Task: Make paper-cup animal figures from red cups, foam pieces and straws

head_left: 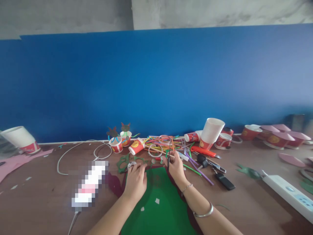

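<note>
My left hand [136, 181] rests near the far left corner of a green sheet [156, 209], its fingertips at a small white round item [131, 164]. Whether the fingers grip that item is hard to make out. My right hand [175, 166] is closed around a thin wooden stick [160, 150] and a dark, narrow tool [168, 158], blurred, perhaps scissors. Beyond both hands lies a pile of coloured straws and pipe cleaners [161, 141]. Green paper cut-outs [123, 163] lie by the left fingers. Small white scraps [157, 201] dot the green sheet.
Paper cups [211, 130] stand at the back, some decorated [115, 144]. To the right are an orange cutter [204, 151], keys with a black fob [225, 181] and a white power strip [290, 194]. A cable [58, 163] and a pixelated device [90, 184] lie left.
</note>
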A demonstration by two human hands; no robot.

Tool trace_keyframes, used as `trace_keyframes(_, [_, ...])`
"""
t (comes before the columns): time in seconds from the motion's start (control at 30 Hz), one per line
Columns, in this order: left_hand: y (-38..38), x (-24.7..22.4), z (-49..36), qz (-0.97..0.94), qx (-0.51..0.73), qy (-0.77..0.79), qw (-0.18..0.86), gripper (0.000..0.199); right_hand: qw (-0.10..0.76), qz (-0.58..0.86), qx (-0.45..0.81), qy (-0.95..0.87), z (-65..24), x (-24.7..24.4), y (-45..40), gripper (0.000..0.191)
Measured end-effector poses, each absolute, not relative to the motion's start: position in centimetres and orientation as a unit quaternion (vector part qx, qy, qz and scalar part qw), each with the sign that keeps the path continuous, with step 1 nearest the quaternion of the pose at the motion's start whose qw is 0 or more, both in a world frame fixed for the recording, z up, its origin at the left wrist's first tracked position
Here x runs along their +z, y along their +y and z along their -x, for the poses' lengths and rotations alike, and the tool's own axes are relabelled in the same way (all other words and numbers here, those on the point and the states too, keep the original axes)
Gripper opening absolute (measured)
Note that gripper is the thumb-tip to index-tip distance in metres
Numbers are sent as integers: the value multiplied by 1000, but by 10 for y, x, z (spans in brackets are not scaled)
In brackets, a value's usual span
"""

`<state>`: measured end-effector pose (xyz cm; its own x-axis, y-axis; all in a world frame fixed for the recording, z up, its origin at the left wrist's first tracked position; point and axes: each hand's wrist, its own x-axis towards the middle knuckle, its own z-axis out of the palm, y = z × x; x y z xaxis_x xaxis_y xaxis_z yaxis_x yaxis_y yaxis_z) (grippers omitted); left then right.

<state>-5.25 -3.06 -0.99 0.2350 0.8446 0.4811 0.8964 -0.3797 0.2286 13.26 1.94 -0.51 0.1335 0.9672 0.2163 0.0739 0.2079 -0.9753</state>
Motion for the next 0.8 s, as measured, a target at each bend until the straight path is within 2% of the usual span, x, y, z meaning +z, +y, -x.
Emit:
trace_keyframes(0.17, [-31,-16,49,791,-250,-551,87,34,523,539,371,-547,-131,-4,18,43])
trace_keyframes(0.33, [-29,-18,52,718,-268,-630,128,42,432,564,279,-646,-129,-3,14,28])
trace_keyframes(0.5, [-25,-24,55,692,-273,-663,84,39,363,586,180,-702,-128,-1,12,18])
trace_keyframes(0.67, [-22,-24,58,701,-300,-645,45,44,375,548,240,-708,-127,-5,12,25])
trace_keyframes(0.8, [-13,-25,64,695,-350,-626,44,39,387,531,310,-687,-127,-9,15,29])
